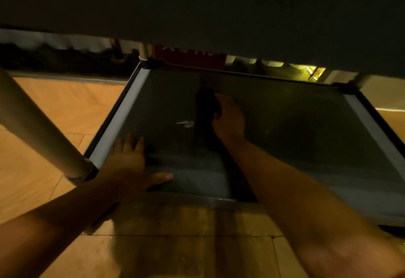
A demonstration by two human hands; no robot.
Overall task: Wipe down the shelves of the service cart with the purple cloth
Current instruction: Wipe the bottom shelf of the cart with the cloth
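I look under the cart's upper shelf (219, 4) at its dark lower shelf (295, 124). My right hand (229, 117) reaches to the middle of that shelf and presses a dark cloth (206, 107) flat against it; the cloth looks almost black in the dim light. My left hand (129, 161) lies flat with spread fingers on the shelf's near left corner, next to the rim. A small white mark (185, 123) shows on the shelf just left of the cloth.
A thick grey cart post (37, 128) slants down to the near left corner. Another post (143, 53) stands at the far left corner. Orange-brown floor tiles (54, 111) surround the cart. Blurred red and yellow objects (190, 57) lie beyond its far edge.
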